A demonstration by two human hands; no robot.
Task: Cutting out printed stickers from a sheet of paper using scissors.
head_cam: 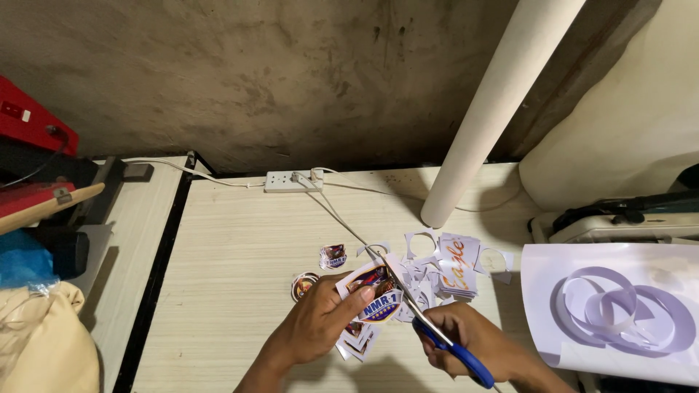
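Left hand (pixel 320 316) pinches a printed paper sheet of shield-shaped stickers (pixel 373 295), fingers closed on its edge, held just above the pale wood-grain table (pixel 240 255). Right hand (pixel 466 340) grips blue-handled steel scissors (pixel 426 320) — fingers closed through the loops, blades parted across the sheet. Two cut-out stickers (pixel 333 256) lie beside the left hand; white paper offcuts (pixel 444 266) sit behind — near a white cardboard tube (pixel 495 102).

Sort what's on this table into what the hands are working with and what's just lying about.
In use:
left hand holding the printed sheet
right hand with the scissors, blades at the sheet
cut stickers
paper scraps

Lying about:
power strip
white tube
curled paper strips
red case
cloth bag
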